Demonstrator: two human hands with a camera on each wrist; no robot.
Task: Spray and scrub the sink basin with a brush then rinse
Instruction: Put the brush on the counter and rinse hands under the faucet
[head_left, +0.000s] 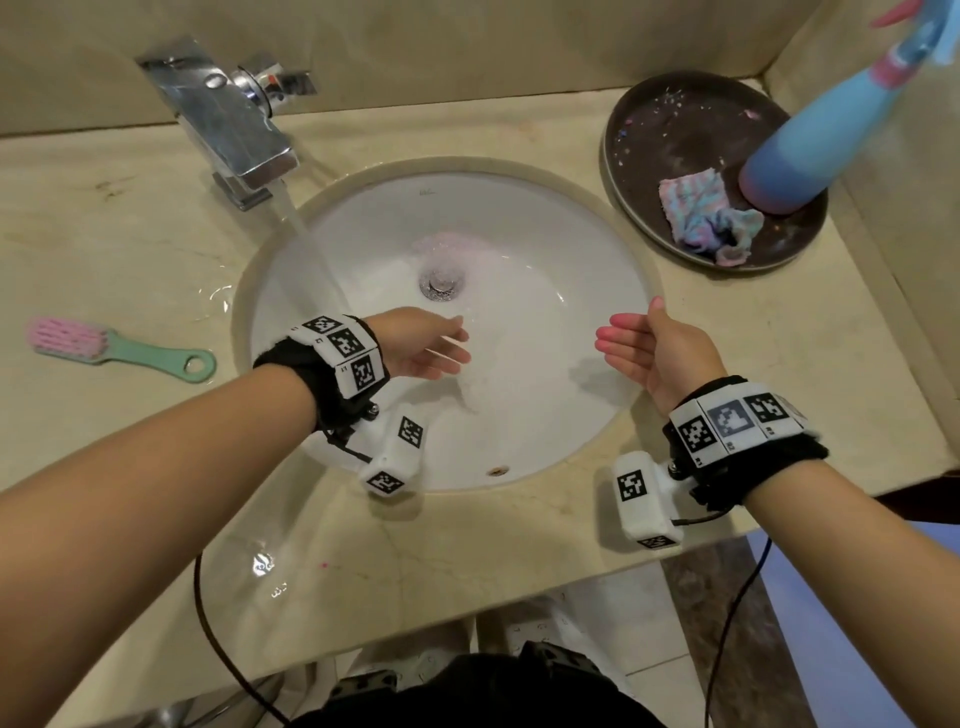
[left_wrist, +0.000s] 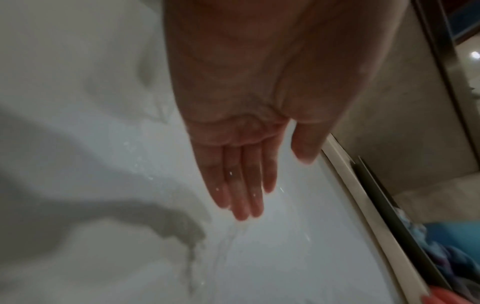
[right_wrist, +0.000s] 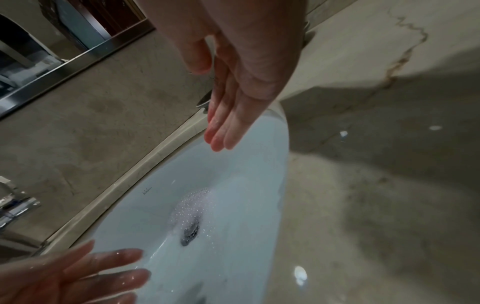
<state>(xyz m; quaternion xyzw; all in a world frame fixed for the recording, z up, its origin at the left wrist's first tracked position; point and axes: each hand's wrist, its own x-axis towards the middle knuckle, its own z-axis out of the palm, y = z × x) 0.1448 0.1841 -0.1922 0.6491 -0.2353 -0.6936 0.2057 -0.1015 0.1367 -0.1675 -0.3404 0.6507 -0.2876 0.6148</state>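
Observation:
Water runs from the chrome faucet (head_left: 228, 124) into the white sink basin (head_left: 545, 244), and foam gathers round the drain (head_left: 441, 283). My left hand (head_left: 431, 345) is inside the basin with straight wet fingers (left_wrist: 241, 189), holding nothing. My right hand (head_left: 634, 343) hovers over the basin's right rim, fingers (right_wrist: 226, 123) straight and together, also empty. The pink-bristled brush (head_left: 114, 348) with a green handle lies on the counter left of the basin. The blue spray bottle (head_left: 821, 140) stands on a dark tray (head_left: 654, 130) at the back right.
A crumpled pastel cloth (head_left: 706, 218) lies on the tray beside the bottle. The beige stone counter (head_left: 130, 218) is wet near the basin's left edge. Walls close in behind and to the right. Cables hang from both wrist cameras.

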